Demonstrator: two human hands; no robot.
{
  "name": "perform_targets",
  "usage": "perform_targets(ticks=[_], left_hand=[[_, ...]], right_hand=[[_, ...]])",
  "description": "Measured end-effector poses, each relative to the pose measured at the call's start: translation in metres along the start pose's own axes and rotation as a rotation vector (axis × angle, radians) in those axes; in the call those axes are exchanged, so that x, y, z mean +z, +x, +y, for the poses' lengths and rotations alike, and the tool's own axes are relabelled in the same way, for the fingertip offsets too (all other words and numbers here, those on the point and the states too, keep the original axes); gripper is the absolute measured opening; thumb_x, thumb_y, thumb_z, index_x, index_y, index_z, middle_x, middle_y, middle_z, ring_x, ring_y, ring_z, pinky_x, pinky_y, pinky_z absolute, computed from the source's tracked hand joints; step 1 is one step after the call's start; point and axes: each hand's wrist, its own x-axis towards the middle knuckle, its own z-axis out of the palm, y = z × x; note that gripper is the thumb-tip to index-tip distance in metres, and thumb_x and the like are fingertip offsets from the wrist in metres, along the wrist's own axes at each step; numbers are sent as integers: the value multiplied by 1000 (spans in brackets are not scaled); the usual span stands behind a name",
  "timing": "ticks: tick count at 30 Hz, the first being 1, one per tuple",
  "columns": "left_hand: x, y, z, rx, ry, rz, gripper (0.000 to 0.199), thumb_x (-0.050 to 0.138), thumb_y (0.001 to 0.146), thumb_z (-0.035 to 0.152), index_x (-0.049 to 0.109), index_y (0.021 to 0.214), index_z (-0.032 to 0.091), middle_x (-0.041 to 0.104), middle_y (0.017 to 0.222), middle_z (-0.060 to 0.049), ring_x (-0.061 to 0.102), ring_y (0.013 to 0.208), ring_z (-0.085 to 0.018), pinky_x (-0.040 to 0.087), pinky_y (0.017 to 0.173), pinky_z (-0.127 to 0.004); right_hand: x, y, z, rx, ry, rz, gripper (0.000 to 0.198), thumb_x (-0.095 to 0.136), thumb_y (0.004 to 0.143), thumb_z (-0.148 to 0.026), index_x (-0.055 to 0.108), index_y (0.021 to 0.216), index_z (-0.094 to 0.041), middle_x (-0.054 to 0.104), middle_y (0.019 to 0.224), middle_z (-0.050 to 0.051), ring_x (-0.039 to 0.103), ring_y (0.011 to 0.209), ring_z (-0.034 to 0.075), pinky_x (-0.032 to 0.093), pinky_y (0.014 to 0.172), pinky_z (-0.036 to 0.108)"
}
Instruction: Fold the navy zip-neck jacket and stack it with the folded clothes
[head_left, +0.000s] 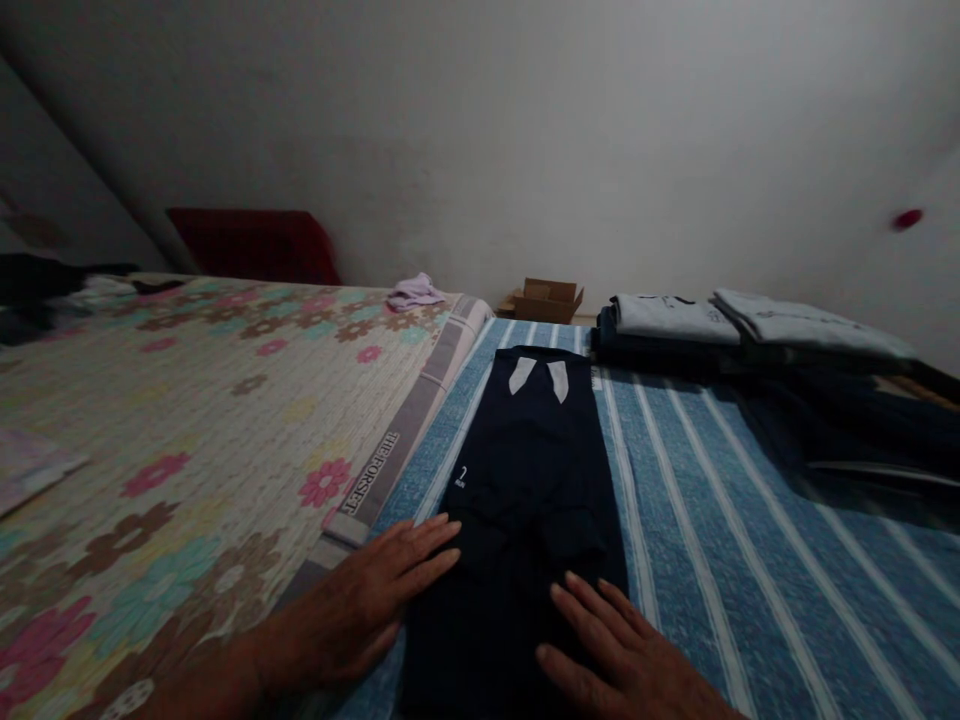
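A long, narrow dark navy garment [525,460] lies folded lengthwise on the blue striped bedcover [697,500]. Two white pointed patches show near its far end, and small white print marks its left edge. Whether it is a top or trousers I cannot tell. My left hand [382,585] rests on the garment's left edge, fingers stretched out and holding nothing. On its right side, my right hand [611,650] lies with fingers spread over the fabric, close to a bulging fold. The near end of the garment runs out of view.
Folded white clothes [675,318] sit on dark ones at the back right, with more dark clothing [885,430] beside them. To the left is a flowered bedcover [225,440] with a lilac cloth [415,292]. A cardboard box [546,300] stands by the wall.
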Motion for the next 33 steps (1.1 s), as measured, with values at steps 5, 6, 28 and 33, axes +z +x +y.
perform_targets(ticks=[5, 6, 28, 33], left_hand=[[7, 7, -9, 27, 43, 0, 85, 36, 64, -5, 19, 143, 21, 20, 150, -8, 21, 135, -26, 30, 107, -49], [8, 10, -10, 32, 49, -1, 83, 36, 66, -5, 19, 143, 21, 21, 149, -8, 22, 135, -26, 30, 107, -49], [9, 34, -30, 284, -6, -29, 70, 42, 76, 10, 21, 142, 17, 39, 140, -12, 30, 132, -23, 24, 109, -47], [9, 35, -32, 331, -1, -3, 67, 43, 77, 15, 23, 141, 14, 40, 139, -15, 29, 132, -26, 23, 108, -51]], right_hand=[[-7, -10, 17, -29, 69, -98, 54, 50, 89, -26, 29, 139, -28, 38, 140, 12, 30, 131, 29, 43, 95, 42], [-8, -11, 19, -21, 74, -110, 55, 50, 89, -27, 29, 139, -28, 36, 142, 12, 28, 131, 29, 43, 95, 42], [-1, -9, 42, 7, 196, -203, 56, 53, 82, -22, 37, 135, -18, 31, 144, 17, 17, 135, 31, 30, 102, 54], [4, -4, 45, -16, 156, -137, 46, 49, 85, -18, 43, 130, -16, 36, 141, 17, 22, 134, 29, 33, 102, 52]])
